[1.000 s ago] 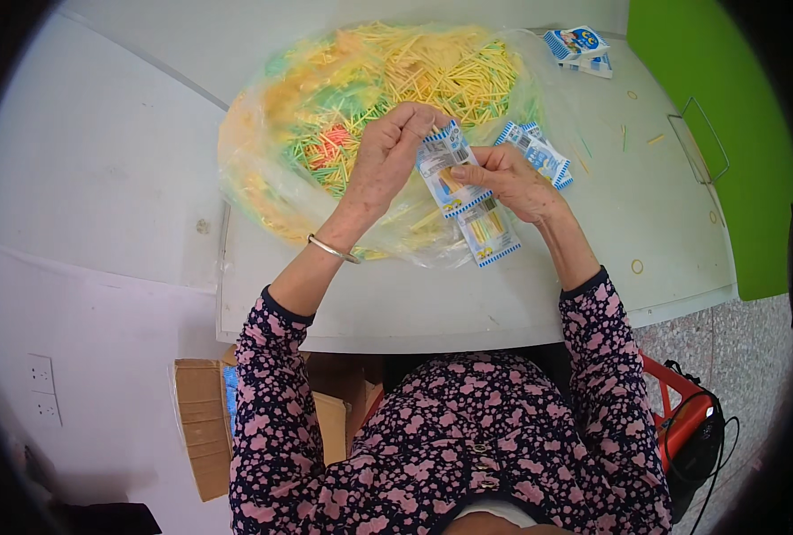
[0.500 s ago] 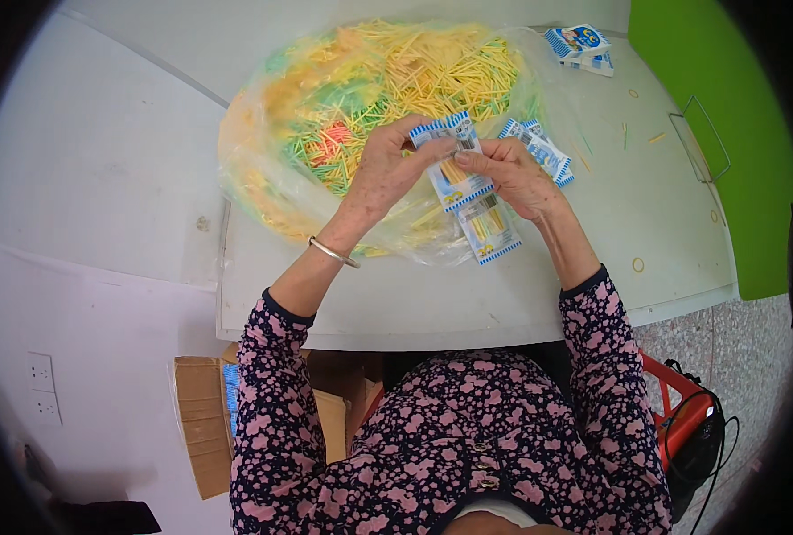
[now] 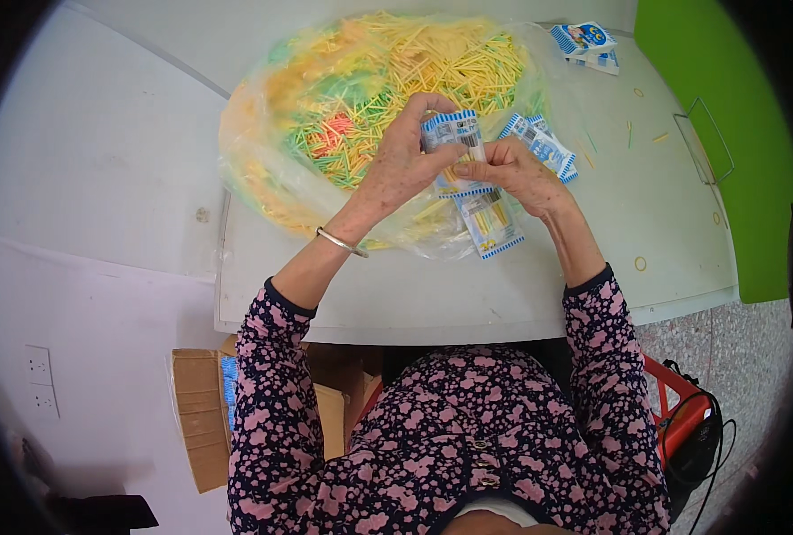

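A small blue-and-white packet (image 3: 455, 132) with a clear window is gripped between my two hands over the near right side of a big clear plastic bag (image 3: 276, 174). My left hand (image 3: 407, 153) has it by the left side, thumb across its front. At its right edge my right hand (image 3: 517, 172) pinches it between thumb and fingers. Thin yellow sticks show through the window. Just below lies a similar packet (image 3: 490, 227), partly covered by the held one. The bag is open and full of thin yellow, green and pink sticks (image 3: 454, 67).
Right of the bag lie more blue-and-white packets (image 3: 542, 147), with another small stack (image 3: 585, 43) at the far right. Loose sticks and rubber bands (image 3: 640, 264) are scattered on the white table (image 3: 396, 312). A green panel (image 3: 726, 143) borders the right side; a cardboard box (image 3: 198, 419) stands below left.
The held packet has turned more upright and shifted slightly. My left hand has moved up and right, its fingers now curled over the packet's top left. My right hand keeps its pinch.
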Demonstrator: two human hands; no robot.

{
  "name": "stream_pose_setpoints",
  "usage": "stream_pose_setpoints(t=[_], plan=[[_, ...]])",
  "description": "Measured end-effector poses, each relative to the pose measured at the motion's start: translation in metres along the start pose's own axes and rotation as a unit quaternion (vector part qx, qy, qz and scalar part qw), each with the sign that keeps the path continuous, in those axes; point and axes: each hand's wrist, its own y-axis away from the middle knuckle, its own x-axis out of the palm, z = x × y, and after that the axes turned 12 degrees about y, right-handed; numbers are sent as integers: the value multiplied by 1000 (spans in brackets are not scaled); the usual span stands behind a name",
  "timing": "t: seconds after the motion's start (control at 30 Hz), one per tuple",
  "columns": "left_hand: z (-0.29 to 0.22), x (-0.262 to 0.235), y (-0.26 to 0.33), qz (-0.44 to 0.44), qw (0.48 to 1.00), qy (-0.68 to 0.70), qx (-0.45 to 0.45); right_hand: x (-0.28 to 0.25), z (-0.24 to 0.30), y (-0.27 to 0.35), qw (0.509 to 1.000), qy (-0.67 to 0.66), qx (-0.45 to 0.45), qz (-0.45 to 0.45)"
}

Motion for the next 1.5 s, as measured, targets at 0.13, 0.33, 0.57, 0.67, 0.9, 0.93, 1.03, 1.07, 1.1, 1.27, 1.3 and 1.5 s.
stream_pose_setpoints(t=[0.13,0.33,0.57,0.67,0.9,0.93,1.03,1.07,1.1,1.27,1.3,1.5], plan=[[-10,0,2,10,993,108,-45,-7,8,7,1000,-7,-4,13],[21,-79,6,-84,992,-43,-80,-29,-1,11,997,-9,-46,-62],[63,-69,17,-14,902,-422,-89,-21,-4,7,995,-29,-45,-81],[80,-75,17,-43,902,-428,-45,-16,2,5,994,-16,-54,-92],[69,-91,19,-18,924,-370,-98,-12,1,4,995,0,-48,-88],[62,-93,22,-37,937,-341,-60,-13,0,4,995,-1,-49,-90],[40,-102,23,-41,922,-381,-56,-13,-3,4,995,10,-36,-92],[32,-104,22,-40,922,-382,-54,-14,-4,3,996,18,-35,-85],[17,-106,22,-43,959,-273,-67,-13,-3,1,996,25,-37,-73],[-48,-63,6,-19,990,-141,18,-12,-7,0,997,68,-3,-28],[-56,-56,4,2,981,-182,62,-10,-7,-1,997,69,-10,-21],[-62,-43,-2,112,923,-331,163,-6,2,4,997,73,-28,18]])
